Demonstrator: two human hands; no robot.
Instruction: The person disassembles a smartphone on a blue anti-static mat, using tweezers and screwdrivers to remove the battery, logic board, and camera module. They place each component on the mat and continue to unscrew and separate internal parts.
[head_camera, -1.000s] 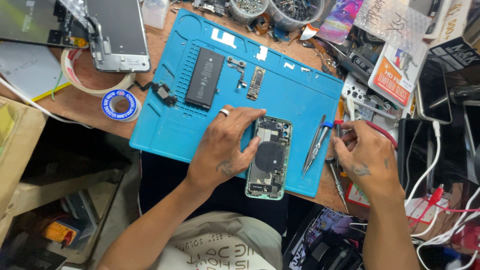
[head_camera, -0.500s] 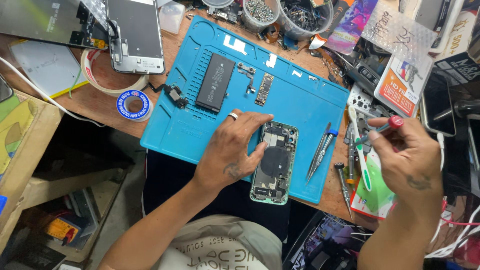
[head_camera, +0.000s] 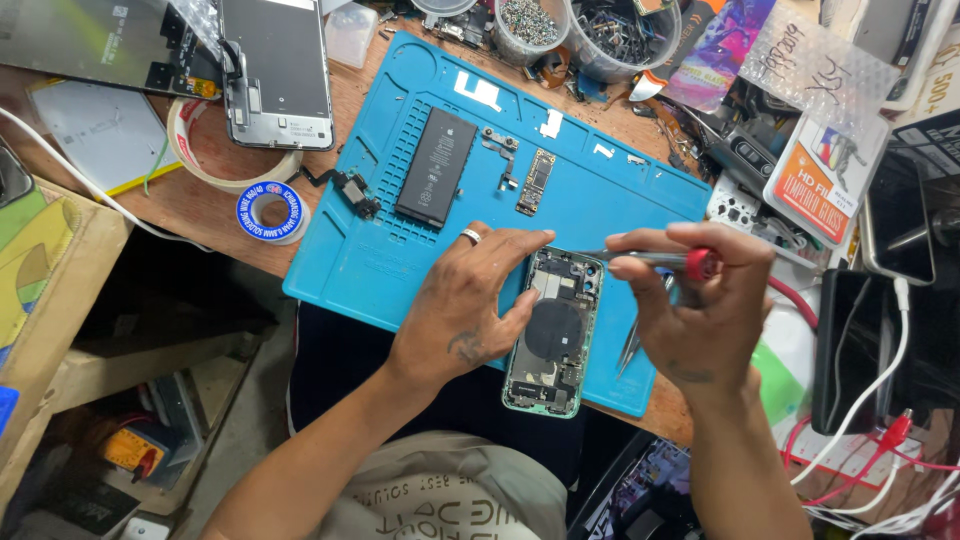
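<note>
Opened phone lies back-up on the near edge of the blue mat, green rim, dark round coil in the middle, boards and connectors bare. Left hand presses flat on its left side, fingers spread, thumb against the frame. Right hand pinches a red-capped screwdriver, tip at the phone's top corner. The tip itself is too small to make out. Tweezers are half hidden under that hand.

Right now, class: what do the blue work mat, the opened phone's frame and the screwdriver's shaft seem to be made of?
Blue work mat: probably silicone or rubber; matte, with moulded ridges and trays.
Opened phone: its pale green frame looks like painted metal, though that is uncertain.
Screwdriver in the right hand: the shaft looks like steel, thin and shiny; the red cap is likely plastic.
</note>
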